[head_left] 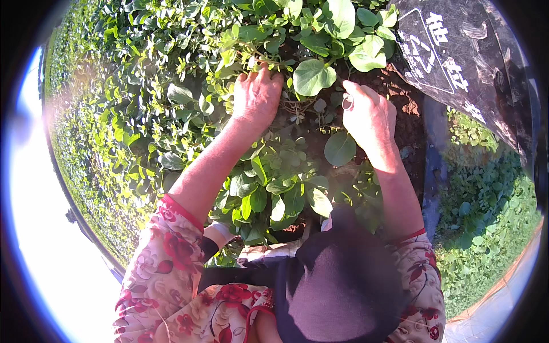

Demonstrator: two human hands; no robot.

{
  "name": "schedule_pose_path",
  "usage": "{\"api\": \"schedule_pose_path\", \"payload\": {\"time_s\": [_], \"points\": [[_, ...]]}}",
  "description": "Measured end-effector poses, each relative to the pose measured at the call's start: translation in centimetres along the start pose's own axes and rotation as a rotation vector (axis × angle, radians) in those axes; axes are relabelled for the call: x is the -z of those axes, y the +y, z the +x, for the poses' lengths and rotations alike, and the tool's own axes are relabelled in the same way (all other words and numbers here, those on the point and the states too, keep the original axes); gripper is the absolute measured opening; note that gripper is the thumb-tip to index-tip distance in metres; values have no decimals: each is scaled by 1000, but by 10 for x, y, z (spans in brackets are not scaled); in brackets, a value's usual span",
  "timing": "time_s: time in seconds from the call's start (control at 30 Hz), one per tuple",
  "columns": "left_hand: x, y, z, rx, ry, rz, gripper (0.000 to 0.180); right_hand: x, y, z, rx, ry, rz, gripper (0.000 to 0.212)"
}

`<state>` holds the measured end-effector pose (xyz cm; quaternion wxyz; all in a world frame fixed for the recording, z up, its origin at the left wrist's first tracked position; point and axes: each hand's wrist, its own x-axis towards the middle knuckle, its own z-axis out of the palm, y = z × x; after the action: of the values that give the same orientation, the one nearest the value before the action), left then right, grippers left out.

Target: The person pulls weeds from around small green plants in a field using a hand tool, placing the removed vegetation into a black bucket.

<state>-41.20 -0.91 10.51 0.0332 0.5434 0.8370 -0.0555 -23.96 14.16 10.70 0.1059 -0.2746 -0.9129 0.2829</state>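
My left hand (258, 97) reaches into a dense patch of low, small-leaved green plants (229, 63). Its fingers curl down among the thin stems, and the fingertips are partly hidden by leaves. To its right, my right hand (370, 114) is closed in a fist above the brown soil. A small round end (347, 102), like that of a short handle, shows at its curled fingers; the rest of that object is hidden. Between the two hands stands a broad-leaved green plant (313, 77), its big round leaf close to both.
A black plastic bag (474, 63) with white markings lies at the upper right. Bare reddish soil (409, 97) borders it. Nearer me grows another leafy clump (274, 188); a dark cap (337, 280) covers the lower middle.
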Motion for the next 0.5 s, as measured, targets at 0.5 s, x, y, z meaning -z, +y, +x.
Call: {"api": "schedule_pose_path", "payload": {"time_s": [0.5], "points": [[-13, -6, -16, -12, -416, -180, 29, 22, -8, -9, -328, 160, 6, 22]]}}
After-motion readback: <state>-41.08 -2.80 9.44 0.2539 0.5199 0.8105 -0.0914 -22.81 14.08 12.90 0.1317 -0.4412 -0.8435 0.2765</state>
